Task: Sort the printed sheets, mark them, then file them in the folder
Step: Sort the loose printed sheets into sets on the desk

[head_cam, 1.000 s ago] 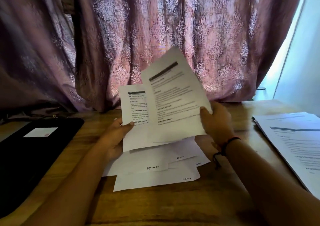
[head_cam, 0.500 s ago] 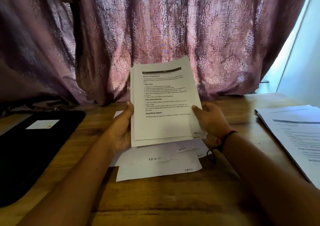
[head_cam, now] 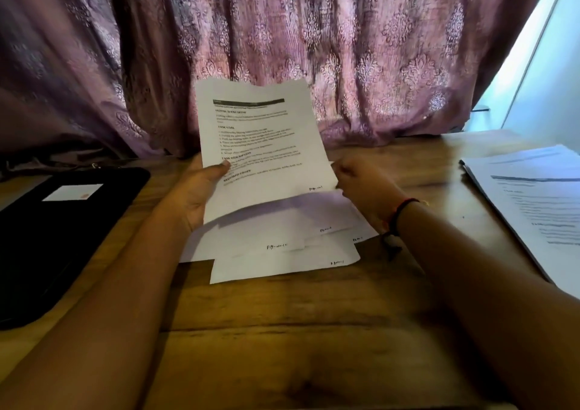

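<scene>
Above the worktop (head_cam: 282,331), the left hand (head_cam: 194,196) grips a raised printed sheet (head_cam: 260,146), thumb across its text. Motion blur hides whether the right hand (head_cam: 361,186) pinches its edge. Marks on the loose sheets (head_cam: 282,252) beneath are illegible; the black folder (head_cam: 62,252) lies left, cut off.

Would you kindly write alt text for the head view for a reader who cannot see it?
A person's left hand grips a printed sheet raised above loose marked sheets on a wooden table; the blurred right hand is at its right edge. A black folder lies left, a paper stack right.
</scene>
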